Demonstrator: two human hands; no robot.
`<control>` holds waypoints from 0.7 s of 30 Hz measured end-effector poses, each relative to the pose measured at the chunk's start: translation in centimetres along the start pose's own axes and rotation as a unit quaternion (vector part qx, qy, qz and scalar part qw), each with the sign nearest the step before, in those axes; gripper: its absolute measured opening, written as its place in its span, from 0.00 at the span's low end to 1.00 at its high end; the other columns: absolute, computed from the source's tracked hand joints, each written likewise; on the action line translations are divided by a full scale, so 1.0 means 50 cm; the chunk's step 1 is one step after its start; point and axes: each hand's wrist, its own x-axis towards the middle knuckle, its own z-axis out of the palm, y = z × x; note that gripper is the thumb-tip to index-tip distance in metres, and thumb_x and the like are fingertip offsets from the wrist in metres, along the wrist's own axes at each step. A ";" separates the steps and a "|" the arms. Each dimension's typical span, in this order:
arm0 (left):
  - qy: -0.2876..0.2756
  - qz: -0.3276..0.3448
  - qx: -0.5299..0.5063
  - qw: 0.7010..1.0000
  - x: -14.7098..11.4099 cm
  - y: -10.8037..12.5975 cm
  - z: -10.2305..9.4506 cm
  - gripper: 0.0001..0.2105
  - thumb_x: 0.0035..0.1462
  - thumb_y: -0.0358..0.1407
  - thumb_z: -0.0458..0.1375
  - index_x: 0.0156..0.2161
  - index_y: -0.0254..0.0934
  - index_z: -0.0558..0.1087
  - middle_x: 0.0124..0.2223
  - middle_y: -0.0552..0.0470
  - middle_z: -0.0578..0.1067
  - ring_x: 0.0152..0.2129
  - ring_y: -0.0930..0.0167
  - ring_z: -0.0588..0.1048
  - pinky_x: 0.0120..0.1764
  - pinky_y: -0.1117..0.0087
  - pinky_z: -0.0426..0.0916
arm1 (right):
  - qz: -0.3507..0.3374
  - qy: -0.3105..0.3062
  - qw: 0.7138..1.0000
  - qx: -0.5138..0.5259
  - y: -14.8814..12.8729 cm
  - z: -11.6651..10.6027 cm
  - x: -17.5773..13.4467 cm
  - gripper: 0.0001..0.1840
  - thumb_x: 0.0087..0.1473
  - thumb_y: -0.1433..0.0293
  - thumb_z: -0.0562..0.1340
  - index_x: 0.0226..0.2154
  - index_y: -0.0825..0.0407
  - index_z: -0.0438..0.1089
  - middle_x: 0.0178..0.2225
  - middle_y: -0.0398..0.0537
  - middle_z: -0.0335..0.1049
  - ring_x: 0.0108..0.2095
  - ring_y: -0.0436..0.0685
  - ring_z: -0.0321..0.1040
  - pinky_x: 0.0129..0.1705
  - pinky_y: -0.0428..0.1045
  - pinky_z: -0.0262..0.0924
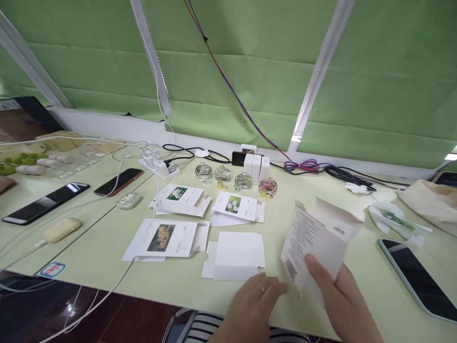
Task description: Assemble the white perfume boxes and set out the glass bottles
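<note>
My right hand (344, 295) grips a white paper carton (316, 247), its thumb pressed on the side wall. Flaps stand up at the carton's top, and printed text with a barcode covers its left face. My left hand (255, 300), wearing a ring, is just left of the carton's lower edge, fingers loosely bent and apart, holding nothing visible. Beyond it lies a flattened plain white box (239, 252). Further left and behind are printed flat boxes with flower pictures: one orange (173, 238), two white (182, 199) (237, 207).
Several small glass bottles (243, 181) stand at the back beside small white boxes (257, 166). A phone (417, 276) lies at right, near a clear bag (396, 219). Two phones (46, 202) (119, 182), a yellow case (62, 229), a power strip (159, 166) and loose cables occupy the left.
</note>
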 end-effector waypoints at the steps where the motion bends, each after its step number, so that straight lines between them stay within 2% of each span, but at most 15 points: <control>1: 0.007 0.022 -0.016 1.000 -0.016 -0.003 -0.011 0.20 0.54 0.23 0.45 0.48 0.43 0.66 0.39 0.50 0.77 0.38 0.68 0.74 0.42 0.64 0.71 | -0.077 -0.014 0.994 -0.077 -0.006 0.011 0.005 0.25 0.53 0.59 0.55 0.54 0.48 0.61 0.50 0.51 0.68 0.54 0.66 0.60 0.54 0.61 0.57; 3: 0.007 0.066 -0.031 0.997 -0.043 -0.009 -0.034 0.15 0.57 0.29 0.49 0.46 0.48 0.68 0.33 0.54 0.77 0.34 0.68 0.75 0.37 0.66 0.71 | -0.213 -0.072 0.949 -0.220 -0.001 0.055 0.015 0.24 0.55 0.65 0.52 0.56 0.45 0.58 0.56 0.50 0.61 0.59 0.65 0.50 0.60 0.65 0.43; 4: 0.001 0.051 -0.024 0.998 -0.053 -0.013 -0.044 0.14 0.57 0.32 0.50 0.46 0.51 0.69 0.32 0.55 0.77 0.34 0.68 0.75 0.37 0.66 0.71 | -0.258 -0.113 0.918 -0.281 0.012 0.084 0.018 0.25 0.55 0.67 0.52 0.56 0.46 0.58 0.58 0.50 0.57 0.61 0.66 0.46 0.61 0.67 0.38; 6: 0.001 -0.012 0.012 1.000 -0.060 -0.027 -0.056 0.14 0.59 0.38 0.49 0.48 0.54 0.68 0.36 0.55 0.78 0.37 0.66 0.75 0.41 0.62 0.70 | -0.295 -0.218 0.856 -0.366 0.052 0.137 0.021 0.31 0.51 0.67 0.56 0.58 0.48 0.55 0.61 0.53 0.50 0.61 0.71 0.42 0.59 0.71 0.33; 7: 0.005 -0.051 0.030 0.998 -0.057 -0.036 -0.057 0.16 0.60 0.38 0.48 0.52 0.52 0.65 0.41 0.52 0.77 0.40 0.64 0.74 0.45 0.58 0.69 | -0.293 -0.253 0.835 -0.391 0.073 0.154 0.020 0.34 0.49 0.67 0.57 0.59 0.49 0.53 0.62 0.53 0.47 0.61 0.73 0.41 0.59 0.72 0.33; 9: 0.001 -0.109 0.062 0.992 -0.045 -0.060 -0.048 0.22 0.60 0.39 0.47 0.60 0.42 0.55 0.51 0.44 0.71 0.49 0.60 0.69 0.50 0.52 0.64 | -0.285 -0.303 0.812 -0.409 0.099 0.157 0.021 0.37 0.49 0.67 0.57 0.61 0.51 0.48 0.63 0.53 0.44 0.62 0.71 0.39 0.59 0.71 0.37; 10: -0.021 -0.127 0.091 0.987 -0.039 -0.073 -0.040 0.26 0.59 0.42 0.49 0.61 0.39 0.52 0.55 0.43 0.67 0.52 0.59 0.65 0.52 0.51 0.61 | -0.280 -0.323 0.810 -0.403 0.098 0.142 0.025 0.36 0.50 0.68 0.55 0.61 0.52 0.47 0.62 0.53 0.44 0.62 0.69 0.41 0.59 0.68 0.41; 12: -0.067 -0.119 0.142 0.980 -0.030 -0.094 -0.024 0.29 0.57 0.45 0.51 0.61 0.38 0.52 0.60 0.43 0.60 0.57 0.55 0.58 0.54 0.49 0.57 | -0.271 -0.346 0.818 -0.371 0.063 0.095 0.050 0.30 0.54 0.68 0.51 0.60 0.53 0.50 0.61 0.53 0.51 0.60 0.62 0.50 0.57 0.60 0.52; 13: -0.081 -0.116 0.165 0.976 -0.028 -0.102 -0.018 0.29 0.57 0.46 0.51 0.61 0.40 0.52 0.62 0.44 0.57 0.58 0.54 0.56 0.54 0.49 0.56 | -0.266 -0.329 0.832 -0.359 0.030 0.070 0.074 0.27 0.57 0.66 0.48 0.59 0.51 0.52 0.59 0.52 0.55 0.57 0.59 0.55 0.56 0.58 0.55; 14: -0.089 -0.111 0.182 0.973 -0.028 -0.107 -0.014 0.28 0.57 0.46 0.51 0.61 0.41 0.53 0.62 0.45 0.56 0.58 0.54 0.55 0.54 0.48 0.55 | -0.273 -0.285 0.847 -0.357 -0.011 0.051 0.105 0.25 0.58 0.65 0.47 0.58 0.49 0.53 0.58 0.50 0.57 0.56 0.58 0.57 0.56 0.58 0.54; 16: -0.090 -0.109 0.208 0.968 -0.031 -0.111 -0.010 0.28 0.56 0.44 0.52 0.61 0.43 0.53 0.63 0.46 0.55 0.58 0.54 0.55 0.54 0.49 0.56 | -0.333 -0.195 0.843 -0.374 -0.099 0.041 0.192 0.26 0.57 0.62 0.49 0.58 0.49 0.53 0.59 0.50 0.56 0.58 0.59 0.52 0.58 0.59 0.49; 18: -0.084 -0.098 0.232 0.964 -0.035 -0.114 -0.010 0.29 0.54 0.44 0.54 0.60 0.44 0.54 0.62 0.46 0.56 0.57 0.54 0.58 0.52 0.50 0.58 | -0.395 -0.127 0.815 -0.406 -0.174 0.072 0.304 0.31 0.53 0.59 0.55 0.58 0.52 0.52 0.61 0.53 0.50 0.62 0.63 0.42 0.61 0.61 0.42; 20: -0.061 -0.076 0.260 0.961 -0.040 -0.119 -0.005 0.29 0.52 0.45 0.55 0.59 0.43 0.57 0.61 0.45 0.59 0.55 0.54 0.60 0.51 0.53 0.59 | -0.385 -0.100 0.792 -0.463 -0.221 0.131 0.419 0.43 0.45 0.57 0.63 0.59 0.55 0.49 0.63 0.58 0.43 0.64 0.67 0.32 0.61 0.63 0.36; 21: -0.043 -0.062 0.276 0.958 -0.043 -0.124 0.000 0.29 0.51 0.47 0.54 0.58 0.43 0.58 0.60 0.46 0.60 0.55 0.55 0.61 0.50 0.54 0.59 | -0.359 -0.111 0.782 -0.497 -0.233 0.164 0.471 0.48 0.41 0.56 0.65 0.60 0.55 0.47 0.63 0.59 0.41 0.64 0.69 0.30 0.61 0.64 0.34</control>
